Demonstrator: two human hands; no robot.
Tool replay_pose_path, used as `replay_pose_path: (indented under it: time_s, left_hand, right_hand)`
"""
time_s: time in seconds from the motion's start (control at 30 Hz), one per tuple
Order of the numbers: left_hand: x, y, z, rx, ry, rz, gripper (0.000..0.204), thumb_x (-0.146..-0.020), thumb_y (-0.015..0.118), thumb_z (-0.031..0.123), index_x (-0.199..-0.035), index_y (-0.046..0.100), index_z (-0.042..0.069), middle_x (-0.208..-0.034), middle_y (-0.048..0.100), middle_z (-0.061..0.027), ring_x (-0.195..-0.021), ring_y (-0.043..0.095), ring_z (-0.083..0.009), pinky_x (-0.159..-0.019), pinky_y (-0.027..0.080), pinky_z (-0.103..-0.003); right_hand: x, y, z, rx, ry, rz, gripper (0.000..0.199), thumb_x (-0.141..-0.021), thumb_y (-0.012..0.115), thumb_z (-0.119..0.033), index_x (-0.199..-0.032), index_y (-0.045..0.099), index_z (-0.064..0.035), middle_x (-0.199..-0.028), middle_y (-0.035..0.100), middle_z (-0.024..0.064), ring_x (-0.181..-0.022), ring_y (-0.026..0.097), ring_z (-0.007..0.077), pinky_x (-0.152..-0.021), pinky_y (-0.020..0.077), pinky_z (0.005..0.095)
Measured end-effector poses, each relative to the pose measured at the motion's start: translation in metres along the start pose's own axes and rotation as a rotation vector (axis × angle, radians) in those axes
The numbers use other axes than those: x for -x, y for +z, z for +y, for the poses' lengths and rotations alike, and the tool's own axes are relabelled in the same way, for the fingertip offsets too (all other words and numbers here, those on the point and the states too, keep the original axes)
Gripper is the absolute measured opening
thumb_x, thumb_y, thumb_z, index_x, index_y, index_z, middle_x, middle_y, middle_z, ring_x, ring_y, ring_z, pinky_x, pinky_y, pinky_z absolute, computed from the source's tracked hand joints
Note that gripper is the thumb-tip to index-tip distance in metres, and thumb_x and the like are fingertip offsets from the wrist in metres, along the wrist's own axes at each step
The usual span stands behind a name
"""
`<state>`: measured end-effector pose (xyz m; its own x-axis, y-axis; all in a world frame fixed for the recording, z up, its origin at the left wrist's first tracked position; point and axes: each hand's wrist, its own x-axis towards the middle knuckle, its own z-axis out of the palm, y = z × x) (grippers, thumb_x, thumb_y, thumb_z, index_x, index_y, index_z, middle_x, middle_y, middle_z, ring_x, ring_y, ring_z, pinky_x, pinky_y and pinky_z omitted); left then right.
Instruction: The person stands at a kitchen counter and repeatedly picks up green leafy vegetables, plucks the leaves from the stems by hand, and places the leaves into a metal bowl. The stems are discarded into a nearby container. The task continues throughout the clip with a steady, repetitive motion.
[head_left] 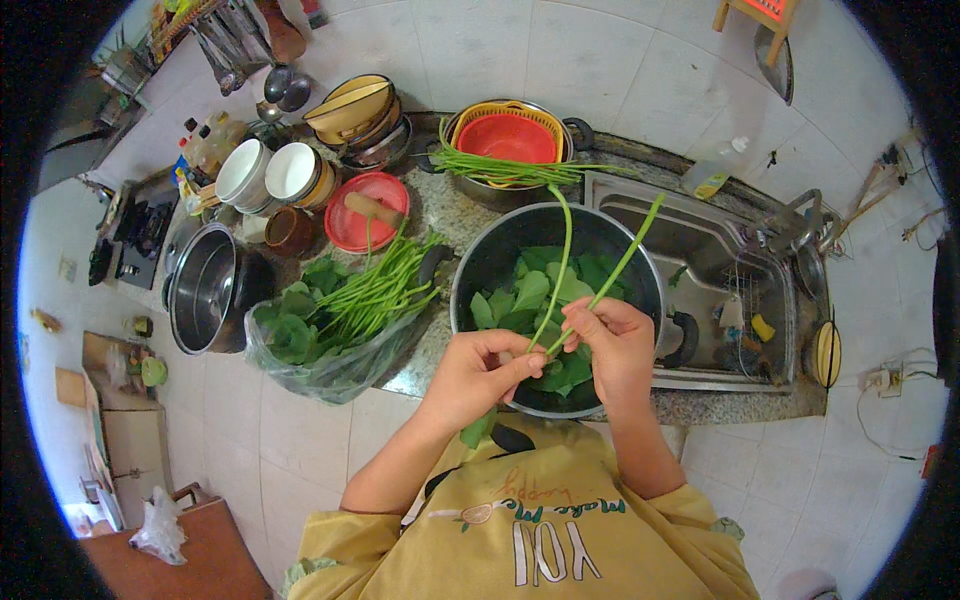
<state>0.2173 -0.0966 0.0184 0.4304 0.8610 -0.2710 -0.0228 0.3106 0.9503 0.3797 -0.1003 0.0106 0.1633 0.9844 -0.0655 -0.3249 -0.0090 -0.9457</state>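
Over the speckled granite counter [740, 405], a person's two hands work just above a wide dark pot [488, 255] with loose green leaves [535, 290] inside. The left hand [488, 368] is nearly closed, thumb and forefinger pinching the lower ends of two long green stems [620, 268]; the right hand [612, 348] pinches them slightly higher, its other fingers curled. The stems rise above the pot, one curved, one straighter. One leaf [478, 430] hangs below the left hand; I cannot tell whether it is joined to a stem.

Behind, a bundle of stems [500, 168] lies across a pot holding a yellow colander [555, 122] and a red basin [508, 138]. To the left are a clear plastic bag [330, 375] of leafy greens, a red dish [345, 236] with a wooden handle resting over it, white bowls [291, 170] and a steel pot [205, 275]. To the right, a steel sink [640, 225] holds a yellow sponge [763, 328]. Pale tiles cover the wall [480, 50] and the floor [300, 440]; a black stove [140, 232] stands at the far left.
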Motion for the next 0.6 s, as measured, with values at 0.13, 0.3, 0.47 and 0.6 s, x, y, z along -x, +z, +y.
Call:
replay_pose_path:
  time_s: [0.13,0.3,0.47,0.6]
  left_hand:
    - [-0.002,0.001,-0.006,-0.125,0.016,0.013,0.011,-0.080,0.059,0.011,-0.083,0.062,0.000,-0.062,0.057,0.0001,-0.043,0.044,-0.0032,-0.040,0.034,-0.017]
    - [-0.011,-0.002,-0.016,-0.172,0.237,0.052,0.015,-0.082,0.055,0.010,-0.088,0.062,-0.002,-0.077,0.054,-0.0033,-0.065,0.050,-0.0082,-0.056,0.040,-0.020]
    - [-0.019,0.003,-0.001,-0.063,0.318,0.091,0.022,-0.082,0.055,0.010,-0.101,0.061,0.001,-0.085,0.045,-0.0012,-0.082,0.047,-0.0099,-0.073,0.038,-0.020]
    - [-0.027,0.003,0.002,0.224,0.169,0.002,0.017,-0.077,0.056,0.004,-0.092,0.062,-0.003,-0.084,0.050,-0.0021,-0.079,0.049,-0.0111,-0.069,0.039,-0.023]
  right_hand:
    - [0.002,0.001,-0.002,0.105,-0.011,-0.009,0.010,-0.074,0.063,-0.004,-0.082,0.062,0.0031,-0.071,0.061,0.0056,-0.056,0.055,0.0088,-0.053,0.0458,0.0200]
    - [0.002,0.003,-0.003,0.282,-0.045,-0.073,0.011,-0.077,0.062,-0.009,-0.080,0.063,0.0017,-0.068,0.059,0.0028,-0.054,0.052,0.0057,-0.049,0.0426,0.0183]
    - [0.002,0.005,-0.002,0.283,0.032,-0.149,0.013,-0.077,0.062,-0.012,-0.078,0.064,0.0007,-0.062,0.056,0.0007,-0.051,0.048,0.0044,-0.045,0.0384,0.0181]
    - [0.001,0.002,-0.002,0.305,0.119,-0.220,0.013,-0.077,0.062,-0.013,-0.076,0.064,-0.0001,-0.060,0.056,-0.0001,-0.049,0.047,0.0044,-0.043,0.0364,0.0183]
